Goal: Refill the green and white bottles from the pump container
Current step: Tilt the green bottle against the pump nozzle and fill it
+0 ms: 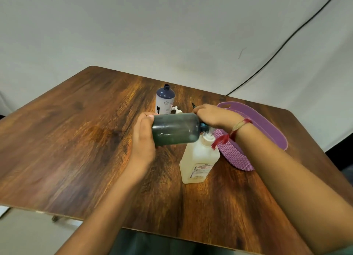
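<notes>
The green bottle [175, 129] lies sideways in the air above the wooden table [76, 140], a smooth, round-shouldered cylinder of dark, see-through plastic. The left hand [143, 138] cups its flat base, thumb on top and fingers wrapped round the underside. Its teal neck points toward the right hand [214, 115], whose fingers are curled just above that neck around a dark pointed piece [193, 106] (only the tip pokes out, so what it is cannot be told). A red and tan thread band [236, 129] is tied round that wrist.

Just below the neck stands the pump container [198, 159], a square-sided jug of cloudy, yellowish plastic with a printed label and a white pump head [207, 138]. Behind the green bottle the white bottle [165, 100] stands upright, its domed shoulder dark blue and its threaded mouth uncapped. A small white pump [177, 110] shows beside it, mostly hidden. To the right sits an oval purple basket [257, 130] with a woven-looking wall. A black cable [286, 38] runs down the pale wall.
</notes>
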